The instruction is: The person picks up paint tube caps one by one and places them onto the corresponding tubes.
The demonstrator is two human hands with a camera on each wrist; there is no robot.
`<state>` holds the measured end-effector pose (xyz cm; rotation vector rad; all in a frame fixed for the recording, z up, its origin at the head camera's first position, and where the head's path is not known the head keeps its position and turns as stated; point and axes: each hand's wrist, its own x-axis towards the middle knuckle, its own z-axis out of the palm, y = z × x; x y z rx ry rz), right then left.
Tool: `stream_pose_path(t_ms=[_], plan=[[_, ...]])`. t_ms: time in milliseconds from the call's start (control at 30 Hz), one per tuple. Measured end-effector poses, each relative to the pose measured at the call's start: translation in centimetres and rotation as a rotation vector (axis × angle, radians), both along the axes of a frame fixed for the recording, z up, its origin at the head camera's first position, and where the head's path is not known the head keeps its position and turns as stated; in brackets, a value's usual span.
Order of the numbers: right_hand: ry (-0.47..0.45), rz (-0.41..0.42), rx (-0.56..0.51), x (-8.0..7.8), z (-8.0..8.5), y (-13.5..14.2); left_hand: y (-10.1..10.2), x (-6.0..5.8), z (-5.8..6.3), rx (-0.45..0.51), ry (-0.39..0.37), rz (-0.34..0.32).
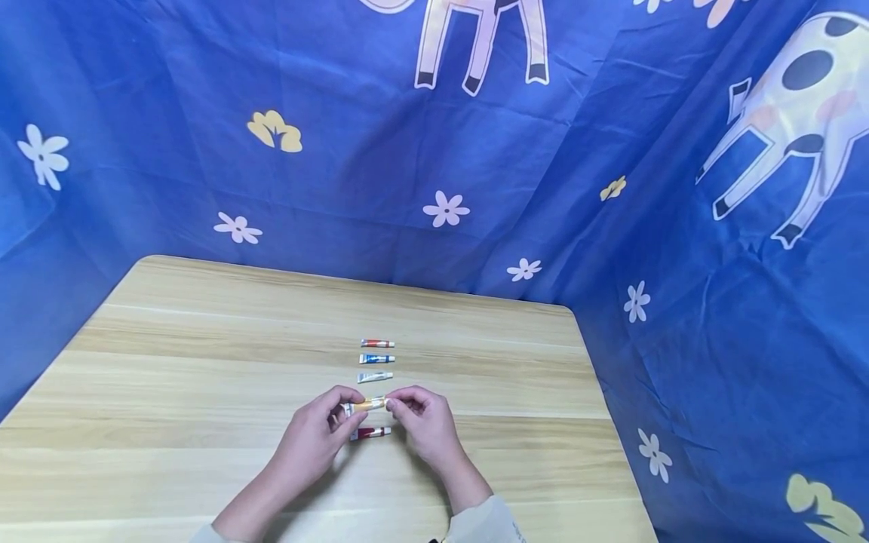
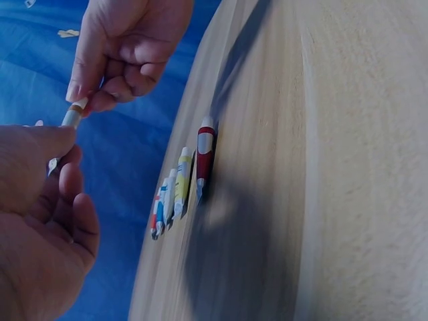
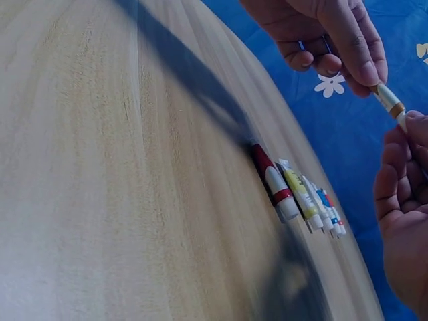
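A small orange-banded tube (image 1: 366,405) is held just above the wooden table (image 1: 204,362), between both hands. My left hand (image 1: 345,413) pinches its flat end. My right hand (image 1: 395,405) pinches its cap end. In the left wrist view the tube (image 2: 71,119) spans from my left hand (image 2: 57,144) up to my right hand (image 2: 83,100). The right wrist view shows the tube (image 3: 388,100) between my right hand (image 3: 408,124) and my left hand (image 3: 364,73). A red tube (image 1: 370,433) lies on the table under the hands.
Three more small tubes lie in a column beyond the hands: a red-and-white one (image 1: 376,343), a blue one (image 1: 376,359) and a pale one (image 1: 375,376). Blue printed cloth (image 1: 475,151) hangs behind and to the right of the table.
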<state>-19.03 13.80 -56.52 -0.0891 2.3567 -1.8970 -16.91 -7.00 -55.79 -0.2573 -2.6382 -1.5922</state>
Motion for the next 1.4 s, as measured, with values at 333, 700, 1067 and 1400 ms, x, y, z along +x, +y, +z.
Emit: stream_pose_path(t_ms=[333, 700, 1067, 1400], plan=[[-0.061, 0.014, 0.082, 0.1, 0.1, -0.6, -0.1, -0.2, -0.2, -0.013, 0.113, 0.002], [-0.081, -0.009, 0.119, 0.2, -0.2, -0.5, 0.1, -0.2, 0.0, 0.015, 0.013, -0.026], [-0.095, 0.012, -0.024, 0.0, -0.1, -0.1, -0.1, -0.4, -0.7, 0.006, 0.026, -0.017], [0.087, 0.038, 0.036, 0.1, -0.1, 0.8, -0.4, -0.6, -1.0, 0.035, 0.027, -0.016]])
